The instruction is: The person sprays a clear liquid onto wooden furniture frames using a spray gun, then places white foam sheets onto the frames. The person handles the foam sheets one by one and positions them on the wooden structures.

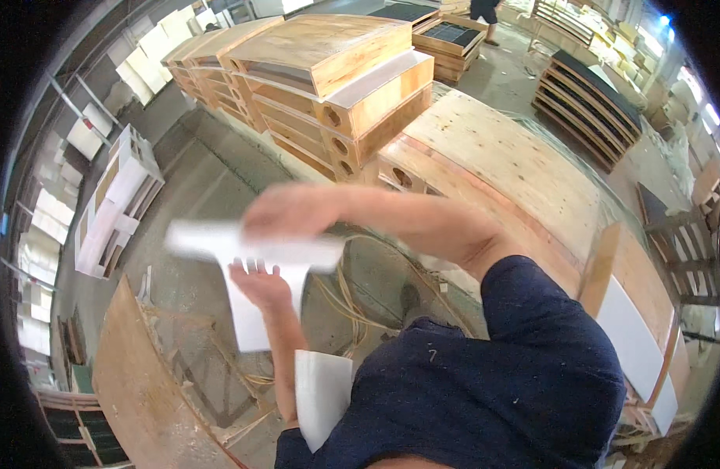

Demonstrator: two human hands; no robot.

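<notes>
White material in a T-shaped outline (254, 332) is in front of me, blurred along its upper bar; I cannot tell whether it is one piece or two crossed pieces. My left hand (265, 289) lies against it below the bar, fingers stretched out and slightly apart. Above, my right hand (291, 211) reaches across from the right over the bar, and motion smears its fingers. Another white piece (321, 395) is tucked between my left forearm and my body.
Stacked wooden boxes (329, 59) with round holes run along the far side. To the right is a wooden panel (508, 148). A curved plywood board (141, 383) stands at lower left, a white frame (118, 203) farther left. Pale cords (344, 297) trail on the floor.
</notes>
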